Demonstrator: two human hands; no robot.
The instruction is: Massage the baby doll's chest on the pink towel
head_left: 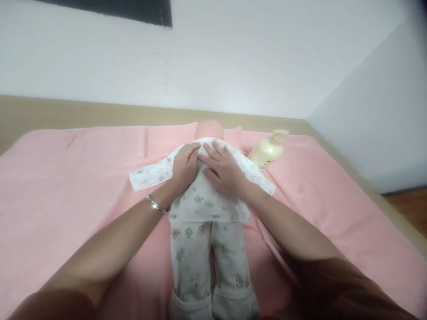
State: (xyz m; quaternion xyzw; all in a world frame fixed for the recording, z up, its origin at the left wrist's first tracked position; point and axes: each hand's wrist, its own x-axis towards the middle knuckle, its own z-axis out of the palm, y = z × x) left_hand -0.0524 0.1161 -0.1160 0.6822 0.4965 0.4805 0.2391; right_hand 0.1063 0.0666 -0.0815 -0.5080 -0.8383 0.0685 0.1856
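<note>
A baby doll with a smooth bald head [209, 129] lies stretched out, its head at the far end; no face shows. It wears a white shirt [208, 209] and matching white trousers [191, 249], both printed with small green figures. My left hand [186, 166] rests flat on the upper left of the shirt, fingers extended toward the middle. Beside it, my right hand [225, 171] lies palm down on the upper right, with its fingers spread. The two hands' fingertips are close together near the neck. Both shirt sleeves stretch outward.
A cream pump bottle [267, 153] leans or lies by the right sleeve. Pink cloth [83, 178] covers the surface under the doll. Behind runs a tan edge [100, 109] against a white wall [233, 58]. A dark panel [140, 11] is at the upper left.
</note>
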